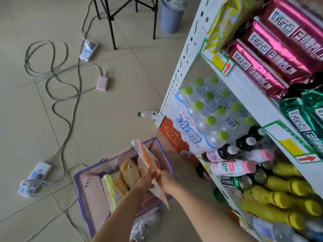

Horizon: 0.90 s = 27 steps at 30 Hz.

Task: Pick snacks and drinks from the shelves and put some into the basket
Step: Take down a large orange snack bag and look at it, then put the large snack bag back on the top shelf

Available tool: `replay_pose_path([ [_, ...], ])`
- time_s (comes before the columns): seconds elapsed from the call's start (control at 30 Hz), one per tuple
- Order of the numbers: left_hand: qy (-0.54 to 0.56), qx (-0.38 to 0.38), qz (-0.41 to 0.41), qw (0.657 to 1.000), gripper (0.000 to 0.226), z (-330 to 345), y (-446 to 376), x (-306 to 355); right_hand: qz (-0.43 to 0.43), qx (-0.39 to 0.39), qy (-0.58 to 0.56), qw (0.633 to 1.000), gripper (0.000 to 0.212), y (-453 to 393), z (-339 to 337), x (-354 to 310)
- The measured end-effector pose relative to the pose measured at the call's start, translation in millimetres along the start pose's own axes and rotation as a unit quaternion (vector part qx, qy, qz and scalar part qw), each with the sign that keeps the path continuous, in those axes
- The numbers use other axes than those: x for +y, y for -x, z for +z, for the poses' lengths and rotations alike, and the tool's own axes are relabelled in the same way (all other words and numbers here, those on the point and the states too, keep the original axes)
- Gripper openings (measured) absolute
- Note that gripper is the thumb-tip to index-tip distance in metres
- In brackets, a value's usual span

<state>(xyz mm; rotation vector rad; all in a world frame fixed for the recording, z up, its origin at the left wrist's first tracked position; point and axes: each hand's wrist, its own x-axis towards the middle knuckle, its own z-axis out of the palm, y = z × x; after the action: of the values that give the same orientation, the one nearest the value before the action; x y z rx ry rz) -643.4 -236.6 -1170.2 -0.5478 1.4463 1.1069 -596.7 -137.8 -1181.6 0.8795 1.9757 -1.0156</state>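
Both hands, left hand [146, 180] and right hand [164, 179], grip an orange-and-white snack packet [146, 158] edge-on, fingers pinching it, to slot it into the crowded basket [83, 193].

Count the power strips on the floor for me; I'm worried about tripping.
3: one near the chair legs, one mid-floor, one left of the basket. More may lie outside the view.

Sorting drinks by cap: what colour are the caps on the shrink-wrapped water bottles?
Light green caps on the wrapped water pack, clearest in the head view.
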Motion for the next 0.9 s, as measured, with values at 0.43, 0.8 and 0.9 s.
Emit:
replay_pose_path([
  [0.43,0.008,0.087,0.101,0.991,0.03,0,61,7,-0.007,0.024,-0.062,0.998,0.029,91,-49,-14],
  [0.8,-0.002,0.028,0.361,0.932,0.014,64,277,118,-0.171,0.201,-0.137,0.955,0.02,262,-170,-78],
  [0.9,-0.002,0.012,0.48,0.877,0.011,85,370,149,-0.248,0.265,-0.174,0.915,0.018,355,-216,-102],
])
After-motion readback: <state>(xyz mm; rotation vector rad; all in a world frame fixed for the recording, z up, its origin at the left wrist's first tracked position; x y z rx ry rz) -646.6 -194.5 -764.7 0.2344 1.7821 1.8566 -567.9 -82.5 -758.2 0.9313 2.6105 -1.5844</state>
